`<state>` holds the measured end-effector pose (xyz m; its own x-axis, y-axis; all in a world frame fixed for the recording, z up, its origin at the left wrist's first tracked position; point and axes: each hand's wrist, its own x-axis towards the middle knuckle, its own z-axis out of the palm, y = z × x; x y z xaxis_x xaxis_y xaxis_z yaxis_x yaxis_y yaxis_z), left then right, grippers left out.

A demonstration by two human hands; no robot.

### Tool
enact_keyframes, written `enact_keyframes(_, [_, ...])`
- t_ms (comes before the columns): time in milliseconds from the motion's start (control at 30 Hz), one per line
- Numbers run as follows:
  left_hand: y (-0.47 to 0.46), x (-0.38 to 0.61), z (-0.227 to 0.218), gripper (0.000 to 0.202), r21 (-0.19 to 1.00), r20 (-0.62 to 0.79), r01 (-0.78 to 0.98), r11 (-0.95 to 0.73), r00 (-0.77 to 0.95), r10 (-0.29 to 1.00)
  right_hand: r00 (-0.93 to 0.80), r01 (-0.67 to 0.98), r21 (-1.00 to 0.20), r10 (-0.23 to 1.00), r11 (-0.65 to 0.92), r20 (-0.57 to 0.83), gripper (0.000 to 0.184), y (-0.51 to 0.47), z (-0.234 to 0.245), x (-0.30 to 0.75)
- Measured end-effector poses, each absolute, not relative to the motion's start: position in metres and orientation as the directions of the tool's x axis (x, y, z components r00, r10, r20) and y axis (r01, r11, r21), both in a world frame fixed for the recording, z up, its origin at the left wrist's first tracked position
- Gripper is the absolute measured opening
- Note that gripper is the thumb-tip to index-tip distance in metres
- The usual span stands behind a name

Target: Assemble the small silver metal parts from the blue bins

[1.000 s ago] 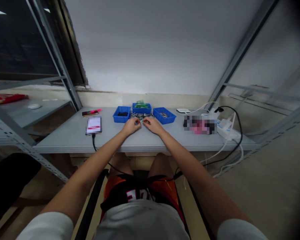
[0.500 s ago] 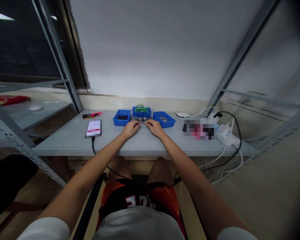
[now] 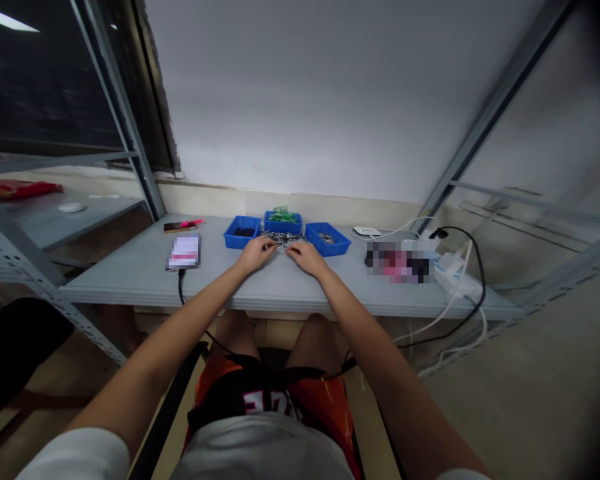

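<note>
Both hands are close together at the front of a pile of small dark and silvery parts point(image 3: 285, 237) on the grey shelf table. My left hand point(image 3: 258, 255) is closed, fingertips pinched, with whatever is in them too small to name. Just to its right, my right hand point(image 3: 304, 256) is closed too, its fingertips brought together over a tiny item I cannot make out. Around the pile stand three blue bins: the left bin point(image 3: 229, 239) with dark pieces, the back bin point(image 3: 267, 225) with green pieces, and the right bin point(image 3: 341, 249) with small metallic pieces.
A phone point(image 3: 184, 252) with a black cable lies left, near a pink and dark object point(image 3: 183, 226). At the right are a blurred-out item point(image 3: 399, 262), a white power strip point(image 3: 455, 277) with cables, and a small white device point(image 3: 367, 231). Metal shelf posts point(image 3: 125, 113) flank the table.
The view has shifted slightly. My two hands have come a little closer together, the right one edging left. The bins and the pile look unmoved.
</note>
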<state>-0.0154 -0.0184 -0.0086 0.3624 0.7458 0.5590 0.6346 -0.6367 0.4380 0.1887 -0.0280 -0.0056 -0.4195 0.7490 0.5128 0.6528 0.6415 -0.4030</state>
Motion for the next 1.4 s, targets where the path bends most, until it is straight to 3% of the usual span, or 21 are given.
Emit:
enact_keyframes(100, [-0.017, -0.016, -0.01, 0.023, 0.427, 0.532, 0.624, -0.654, 0.411, 0.74, -0.321, 0.633, -0.45, 0.742, 0.63, 0.588, 0.016, -0.029, -0.003, 0.187])
enact_keyframes(267, [-0.017, -0.014, -0.014, 0.023, 0.409, 0.469, 0.577, -0.707, 0.531, 0.705, -0.296, 0.606, -0.471, 0.732, 0.64, 0.614, 0.016, -0.027, -0.002, 0.186])
enact_keyframes(467, [-0.024, -0.011, -0.009, 0.023, 0.408, 0.568, 0.649, -0.642, 0.37, 0.735, -0.382, 0.617, -0.473, 0.765, 0.628, 0.518, 0.013, -0.025, -0.008, 0.192])
enact_keyframes(567, [-0.028, -0.01, -0.008, 0.025, 0.413, 0.605, 0.594, -0.691, 0.388, 0.695, -0.475, 0.577, -0.491, 0.757, 0.653, 0.448, 0.014, -0.028, -0.008, 0.19])
enact_keyframes(733, [-0.027, -0.008, -0.009, 0.029, 0.445, 0.612, 0.528, -0.724, 0.411, 0.676, -0.388, 0.524, -0.562, 0.767, 0.64, 0.511, 0.017, -0.03, -0.006, 0.185])
enact_keyframes(1100, [-0.027, -0.008, -0.01, 0.022, 0.413, 0.579, 0.508, -0.756, 0.494, 0.649, -0.44, 0.53, -0.574, 0.781, 0.625, 0.444, 0.015, -0.027, -0.013, 0.18])
enact_keyframes(1267, [-0.029, -0.008, -0.01, 0.019, 0.456, 0.53, 0.61, -0.648, 0.398, 0.749, -0.335, 0.518, -0.608, 0.796, 0.602, 0.504, 0.018, -0.032, -0.005, 0.18])
enact_keyframes(1400, [-0.028, -0.009, -0.012, 0.018, 0.35, 0.471, 0.698, -0.625, 0.446, 0.762, -0.319, 0.505, -0.595, 0.776, 0.625, 0.544, 0.017, -0.034, -0.003, 0.183])
